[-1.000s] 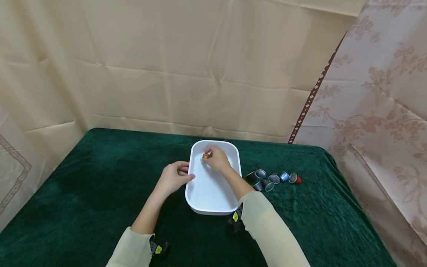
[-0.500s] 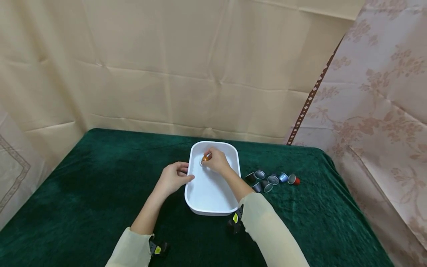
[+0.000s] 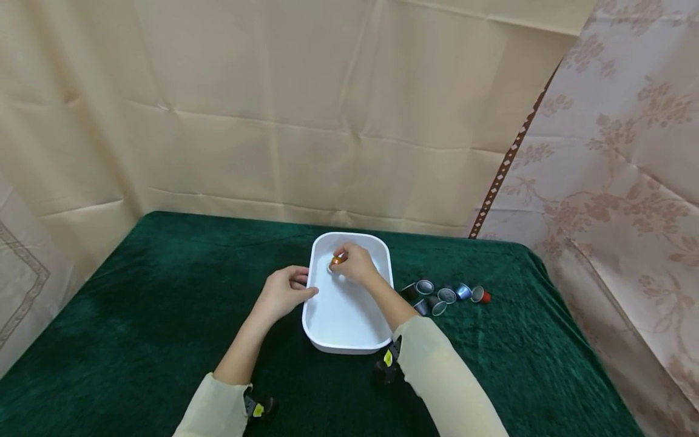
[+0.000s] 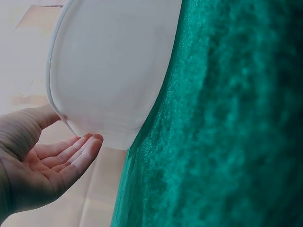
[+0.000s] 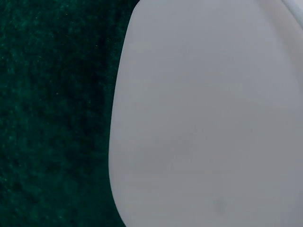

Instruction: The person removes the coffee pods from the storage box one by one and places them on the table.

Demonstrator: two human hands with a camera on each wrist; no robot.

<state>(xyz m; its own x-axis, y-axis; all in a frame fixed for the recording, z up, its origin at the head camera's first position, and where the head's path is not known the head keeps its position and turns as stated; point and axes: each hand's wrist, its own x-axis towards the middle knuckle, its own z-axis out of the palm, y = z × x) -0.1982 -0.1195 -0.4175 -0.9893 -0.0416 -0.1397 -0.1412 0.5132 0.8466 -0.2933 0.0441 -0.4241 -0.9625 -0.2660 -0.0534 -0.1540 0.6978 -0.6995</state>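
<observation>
A white rectangular tray [image 3: 345, 321] stands on the green cloth. My left hand [image 3: 284, 292] holds its left side: in the left wrist view the thumb reaches over the rim and the fingertips [image 4: 97, 138] touch the outer wall. Inside the tray, near its far left corner, my right hand [image 3: 356, 264] pinches an orange-gold coffee capsule [image 3: 335, 260] between thumb and fingers. The capsule's pale rim faces down and left, close to the tray floor; whether it touches the floor I cannot tell. The right wrist view shows only tray wall and cloth.
Right of the tray lies a loose group of several coffee capsules, among them a blue capsule [image 3: 463, 292], a red capsule [image 3: 485, 297] and a black capsule [image 3: 409, 292]. Green velvet cloth [image 3: 164, 291] covers the table. A beige curtain [image 3: 306, 121] hangs behind it.
The right hand has tilted the orange-gold capsule and lowered it slightly toward the near left, still pinching it. The left hand stays on the tray's side.
</observation>
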